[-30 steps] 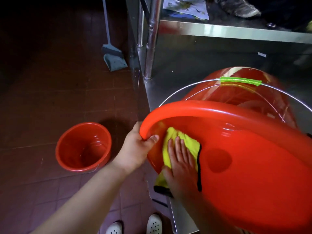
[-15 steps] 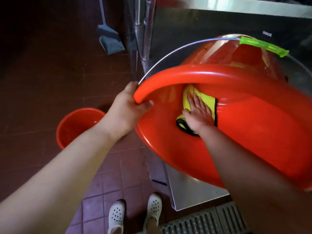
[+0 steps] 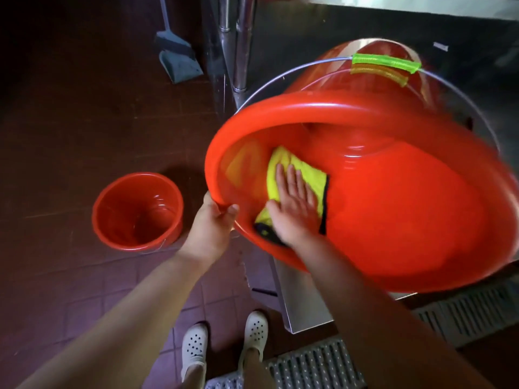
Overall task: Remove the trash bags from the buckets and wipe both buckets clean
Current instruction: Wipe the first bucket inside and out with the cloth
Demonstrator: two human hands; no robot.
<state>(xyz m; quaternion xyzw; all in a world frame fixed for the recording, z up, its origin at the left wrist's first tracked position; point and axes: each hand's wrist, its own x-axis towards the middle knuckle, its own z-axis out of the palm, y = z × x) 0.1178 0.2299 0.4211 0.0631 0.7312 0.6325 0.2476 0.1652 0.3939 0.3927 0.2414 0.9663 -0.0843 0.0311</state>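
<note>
Tilting toward the camera, the large red plastic bucket (image 3: 393, 220) lies on its side at the front left corner of the low stainless steel shelf (image 3: 303, 304), and its open mouth hangs past that corner over the floor. Its thin wire handle (image 3: 280, 77) curves over the top, with a bright green ribbed grip sleeve (image 3: 386, 62) in the middle. The left hand (image 3: 212, 228) holds the lower left part of the rim: the thumb is hooked inside the rim and the other fingers are curled under it on the outside. The right hand (image 3: 292, 209) is inside the bucket, with straight fingers spread flat, and it presses a yellow cleaning cloth with a black edge (image 3: 303, 178) against the inner wall near the rim. The cloth lies partly under the palm and partly above the fingertips. A smaller red plastic bucket (image 3: 137, 211) stands upright on the dark brown tiled floor (image 3: 70, 122), well apart from the shelf, to the left of the left hand; no bag is seen in it. Near the top, a grey dustpan with a long handle (image 3: 177, 57) rests on the floor just beside the shiny metal leg (image 3: 238, 43) of the shelf unit. At the bottom, two white perforated clogs (image 3: 224, 341) stand on the tiles, near a grey metal drain grate (image 3: 309, 366).
</note>
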